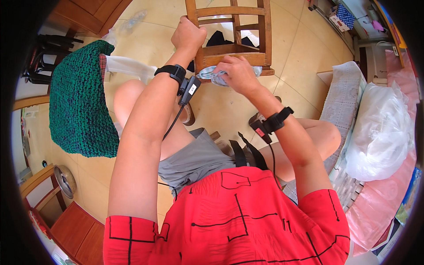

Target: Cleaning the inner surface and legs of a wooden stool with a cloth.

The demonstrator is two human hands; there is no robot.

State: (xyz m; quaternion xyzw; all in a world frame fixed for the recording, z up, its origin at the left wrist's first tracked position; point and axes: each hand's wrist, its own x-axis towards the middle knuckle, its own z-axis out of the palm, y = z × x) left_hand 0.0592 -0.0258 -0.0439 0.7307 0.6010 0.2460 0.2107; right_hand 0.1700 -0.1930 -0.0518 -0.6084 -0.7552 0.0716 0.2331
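A wooden chair (233, 59) stands before me on the floor, with its open frame of legs and rails facing me. My left hand (189, 34) is closed around the upright post at the chair's left side. Lower down, my right hand (237, 73) presses a light blue and white cloth (218, 78) against the edge of a broad wooden board. Its fingers are bent over the cloth, and part of the cloth shows to the right of the hand. Some dark items lie behind the chair's rails, too hidden to name.
On the left is a seat draped with a green knitted cover (81, 102). A metal bowl (65, 181) and a reddish-brown wooden chair (74, 228) are at lower left. To the right, a stuffed white plastic bag (379, 132) rests beside a patterned cloth covering (344, 86). Tiled floor (215, 109) lies below.
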